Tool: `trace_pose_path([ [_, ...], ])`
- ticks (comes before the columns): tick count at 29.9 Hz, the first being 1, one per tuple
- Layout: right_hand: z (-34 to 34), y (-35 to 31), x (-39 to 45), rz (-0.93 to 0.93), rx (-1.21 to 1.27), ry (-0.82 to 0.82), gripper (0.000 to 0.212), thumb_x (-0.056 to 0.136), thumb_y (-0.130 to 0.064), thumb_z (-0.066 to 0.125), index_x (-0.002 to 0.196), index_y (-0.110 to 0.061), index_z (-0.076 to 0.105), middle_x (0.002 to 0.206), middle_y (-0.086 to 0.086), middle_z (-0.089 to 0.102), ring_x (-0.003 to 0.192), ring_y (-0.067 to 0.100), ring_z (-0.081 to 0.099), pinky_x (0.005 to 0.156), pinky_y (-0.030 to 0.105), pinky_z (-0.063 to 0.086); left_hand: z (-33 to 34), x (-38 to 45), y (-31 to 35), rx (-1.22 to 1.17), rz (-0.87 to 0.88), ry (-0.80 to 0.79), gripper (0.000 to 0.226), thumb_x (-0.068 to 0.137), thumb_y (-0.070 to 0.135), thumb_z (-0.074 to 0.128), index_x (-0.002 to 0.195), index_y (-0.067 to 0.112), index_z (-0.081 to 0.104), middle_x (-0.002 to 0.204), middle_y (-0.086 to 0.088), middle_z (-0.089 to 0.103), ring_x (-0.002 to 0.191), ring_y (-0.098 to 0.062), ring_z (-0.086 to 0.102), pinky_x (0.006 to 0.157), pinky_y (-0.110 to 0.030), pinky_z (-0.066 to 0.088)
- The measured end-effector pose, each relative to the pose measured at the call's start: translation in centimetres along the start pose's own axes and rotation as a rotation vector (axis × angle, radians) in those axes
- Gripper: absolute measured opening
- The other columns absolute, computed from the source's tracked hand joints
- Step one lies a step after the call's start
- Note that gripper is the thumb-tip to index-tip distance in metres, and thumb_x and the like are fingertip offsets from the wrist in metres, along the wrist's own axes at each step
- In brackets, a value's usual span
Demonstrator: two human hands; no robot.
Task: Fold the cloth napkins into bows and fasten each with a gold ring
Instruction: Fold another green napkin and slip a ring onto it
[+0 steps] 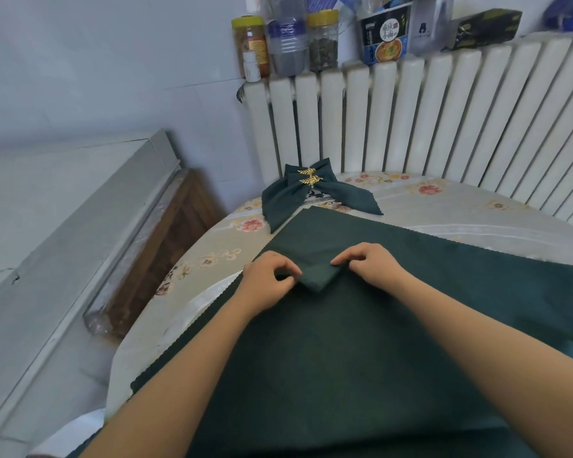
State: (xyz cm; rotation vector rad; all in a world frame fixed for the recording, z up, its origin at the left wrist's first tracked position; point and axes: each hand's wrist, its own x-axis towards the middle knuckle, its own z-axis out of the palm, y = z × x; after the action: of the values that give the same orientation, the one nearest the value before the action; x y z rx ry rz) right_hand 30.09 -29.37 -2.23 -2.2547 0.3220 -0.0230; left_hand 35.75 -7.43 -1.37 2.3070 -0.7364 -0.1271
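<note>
On the table (pixel 477 206), a dark green napkin (pixel 411 292) lies flat, corner folded inward.

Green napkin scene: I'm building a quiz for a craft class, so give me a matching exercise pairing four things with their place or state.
Things:
1. flat green napkin
2. finished bows
3. jars
4. left hand

Places or states:
A. on top of the radiator
B. at the far side of the table, fastened with gold rings
C. pinching a folded corner
D. spread over the table

Pairs: 1-D, 2-B, 3-A, 4-C
</note>
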Motion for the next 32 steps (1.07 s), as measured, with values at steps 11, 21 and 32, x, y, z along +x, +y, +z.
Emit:
trace_pose_path([
  [11, 2.6, -1.4, -0.4, -0.184, -0.481, -0.013, 0.034, 0.085, -0.055, 0.057, 0.116, -0.044, 0.06, 0.137, -0.012, 0.046, 0.128, 0.017, 0.031, 0.102, 0.034, 0.018, 1.1, -0.8, -0.7, 0.177, -0.037, -0.049, 0.02, 0.09, 0.027, 0.054, 0.103, 0.028, 0.07, 0.118, 0.009, 0.05, 0.115, -0.007, 0.041, 0.094, -0.022, 0.016],
  [21, 3.0, -2.3, 0.7, -0.155, -0.585, 0.027, 0.037, 0.089, -0.048, 0.055, 0.125, -0.04, 0.055, 0.13, -0.005, 0.05, 0.124, 0.019, 0.036, 0.102, 0.035, 0.022, 1.9, 1.0, 0.3, 0.216, -0.178, 0.021, 0.027, 0.075, 0.049, 0.072, 0.091, 0.027, 0.065, 0.116, 0.006, 0.051, 0.116, -0.013, 0.042, 0.095, -0.032, 0.024],
  [32, 2.8, -2.9, -0.5, -0.272, -0.582, 0.069, 0.035, 0.085, -0.044, 0.062, 0.119, -0.037, 0.059, 0.12, -0.004, 0.05, 0.117, 0.019, 0.038, 0.098, 0.033, 0.026, 1.1, 0.1, 0.4, 0.253, -0.05, -0.078, 0.019, 0.077, 0.043, 0.072, 0.09, 0.03, 0.065, 0.112, 0.009, 0.043, 0.116, -0.011, 0.035, 0.094, -0.025, 0.015],
])
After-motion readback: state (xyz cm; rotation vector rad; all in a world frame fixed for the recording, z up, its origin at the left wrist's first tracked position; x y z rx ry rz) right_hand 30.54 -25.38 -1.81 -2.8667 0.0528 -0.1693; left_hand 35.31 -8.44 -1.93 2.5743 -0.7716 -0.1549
